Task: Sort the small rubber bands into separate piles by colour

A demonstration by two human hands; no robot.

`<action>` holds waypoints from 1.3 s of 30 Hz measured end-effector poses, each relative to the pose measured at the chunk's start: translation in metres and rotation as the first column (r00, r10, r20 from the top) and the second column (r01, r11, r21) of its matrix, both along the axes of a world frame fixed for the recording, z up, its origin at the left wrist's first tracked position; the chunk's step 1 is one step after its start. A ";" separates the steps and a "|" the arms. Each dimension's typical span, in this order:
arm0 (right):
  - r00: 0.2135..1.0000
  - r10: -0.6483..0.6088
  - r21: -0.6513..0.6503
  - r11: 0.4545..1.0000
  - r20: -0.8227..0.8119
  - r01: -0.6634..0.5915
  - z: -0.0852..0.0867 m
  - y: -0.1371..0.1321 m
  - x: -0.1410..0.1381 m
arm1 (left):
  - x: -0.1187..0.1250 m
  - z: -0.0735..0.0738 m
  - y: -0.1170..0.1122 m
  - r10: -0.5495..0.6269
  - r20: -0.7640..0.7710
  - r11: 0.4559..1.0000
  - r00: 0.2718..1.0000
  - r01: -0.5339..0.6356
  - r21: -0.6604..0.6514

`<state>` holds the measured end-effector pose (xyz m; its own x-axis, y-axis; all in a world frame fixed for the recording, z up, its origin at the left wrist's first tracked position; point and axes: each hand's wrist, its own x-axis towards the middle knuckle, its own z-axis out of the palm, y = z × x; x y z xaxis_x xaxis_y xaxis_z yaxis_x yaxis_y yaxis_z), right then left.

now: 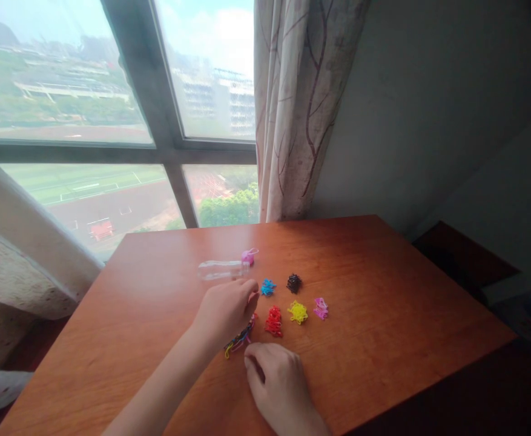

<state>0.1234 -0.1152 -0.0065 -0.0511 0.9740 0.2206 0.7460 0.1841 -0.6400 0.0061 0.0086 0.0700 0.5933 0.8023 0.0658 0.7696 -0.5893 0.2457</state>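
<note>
My left hand [226,310] is curled, its fingertips near a mixed heap of coloured rubber bands [238,341] on the wooden table [383,315]; I cannot make out what it pinches. My right hand [277,380] rests knuckles-up just right of that heap with fingers bent under. Sorted little piles lie beyond: blue bands [267,287], dark bands [293,283], red bands [273,321], yellow bands [298,312] and pink bands [321,307].
A clear plastic bottle [222,269] with a pink cap [248,256] lies on its side behind the piles. A window and a patterned curtain [299,109] stand behind the table. A dark low surface [465,257] sits to the right.
</note>
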 end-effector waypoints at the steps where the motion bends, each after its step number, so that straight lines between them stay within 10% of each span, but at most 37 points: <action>1: 1.000 0.001 0.001 1.000 0.004 -0.001 0.001 0.000 0.000 | -0.006 0.002 -0.006 0.004 0.022 1.000 1.000 -0.004 -0.012; 7: 0.999 -0.013 0.013 1.000 0.053 0.012 0.004 0.000 -0.001 | -0.042 -0.005 -0.046 0.139 0.506 0.933 0.851 0.058 -0.354; 16: 0.994 -0.042 -0.010 0.999 0.097 0.043 0.003 0.003 -0.004 | -0.074 -0.049 -0.076 0.433 0.630 0.881 0.645 -0.155 -0.447; 39: 0.986 -0.098 0.020 0.995 0.133 0.096 0.012 0.010 -0.013 | -0.069 -0.049 -0.073 0.408 0.647 0.906 0.644 -0.198 -0.375</action>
<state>0.1101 -0.1052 0.0059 0.0138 0.9728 0.2313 0.8394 0.1144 -0.5314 -0.0628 -0.0645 0.0207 0.1744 0.9764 0.1270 0.4308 -0.1917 0.8818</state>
